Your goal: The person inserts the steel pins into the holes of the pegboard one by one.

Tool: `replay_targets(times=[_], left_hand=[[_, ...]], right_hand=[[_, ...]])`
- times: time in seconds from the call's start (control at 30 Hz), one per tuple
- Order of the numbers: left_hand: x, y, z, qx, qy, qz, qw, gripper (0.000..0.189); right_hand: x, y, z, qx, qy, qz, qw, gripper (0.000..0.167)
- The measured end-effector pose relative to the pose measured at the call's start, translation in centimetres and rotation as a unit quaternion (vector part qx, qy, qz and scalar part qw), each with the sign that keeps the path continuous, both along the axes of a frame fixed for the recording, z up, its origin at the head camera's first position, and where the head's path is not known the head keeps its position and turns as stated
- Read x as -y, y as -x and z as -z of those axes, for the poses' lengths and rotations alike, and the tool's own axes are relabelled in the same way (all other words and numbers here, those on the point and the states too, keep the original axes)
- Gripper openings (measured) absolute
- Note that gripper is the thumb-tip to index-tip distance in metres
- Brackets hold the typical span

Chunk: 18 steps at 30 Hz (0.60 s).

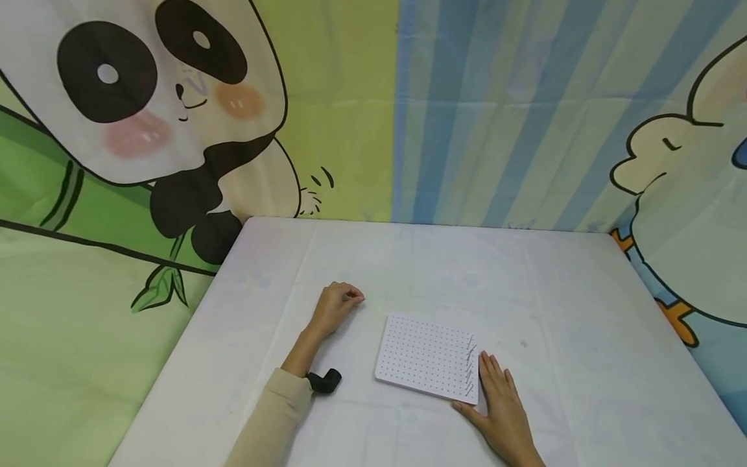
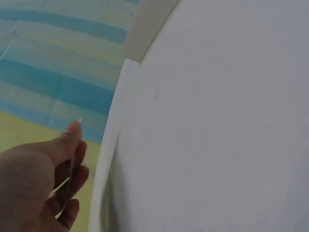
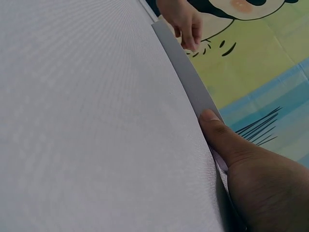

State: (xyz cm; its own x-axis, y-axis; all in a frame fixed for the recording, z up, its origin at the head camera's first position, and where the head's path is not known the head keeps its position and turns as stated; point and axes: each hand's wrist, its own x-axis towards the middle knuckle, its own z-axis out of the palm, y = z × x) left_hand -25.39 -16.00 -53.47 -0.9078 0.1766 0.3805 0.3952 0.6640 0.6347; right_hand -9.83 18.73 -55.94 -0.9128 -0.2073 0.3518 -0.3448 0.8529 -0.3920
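A white pegboard (image 1: 423,353) with rows of small holes lies on the table, slightly turned. Several thin metal pins (image 1: 470,366) stand in a column along its right side; they show as dark, slender rods in the right wrist view. My right hand (image 1: 504,412) rests at the board's near right corner, straight fingers along the right edge and thumb at the near edge. Left of the board's far corner, my left hand (image 1: 337,306) pinches a thin metal pin (image 2: 80,120) between thumb and fingers, its tip poking past the thumb in the left wrist view.
A white cloth covers the table (image 1: 560,292). Behind it hangs a printed fabric backdrop (image 1: 344,110) with a panda at left and blue stripes in the middle. A black wrist camera (image 1: 324,381) sits at my left sleeve cuff.
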Motion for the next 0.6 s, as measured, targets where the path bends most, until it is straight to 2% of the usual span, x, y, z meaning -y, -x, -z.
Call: replay_targets(times=[0.1, 0.27, 0.33, 0.37, 0.5, 0.6], left_hand=[[-1.8, 0.0, -1.7, 0.003, -0.014, 0.045, 0.9989, 0.014], [-5.3, -0.4, -4.3, -0.032, -0.033, 0.12, 0.9918, 0.016], [-7.1, -0.7, -5.0, -0.03, -0.054, 0.141, 0.988, 0.013], [-8.0, -1.0, -5.3, -0.018, -0.069, 0.152, 0.9858, 0.012], [-12.0, -1.9, -5.0, 0.02, -0.118, 0.194, 0.9738, 0.007], [-14.5, -2.6, -4.4, 0.031, -0.139, 0.218, 0.9655, 0.007]], right_hand=[[-0.1, 0.0, 0.1, -0.002, 0.001, 0.001, 1.0, 0.1], [-0.1, 0.0, 0.2, -0.002, 0.003, -0.001, 1.0, 0.1], [-0.1, 0.0, 0.3, -0.001, 0.002, 0.0, 1.0, 0.1], [-0.1, 0.0, 0.3, 0.0, 0.001, 0.0, 1.0, 0.1], [-0.1, 0.1, 0.2, -0.001, -0.001, 0.002, 1.0, 0.1], [-0.1, 0.1, 0.2, -0.001, 0.0, -0.001, 1.0, 0.1]])
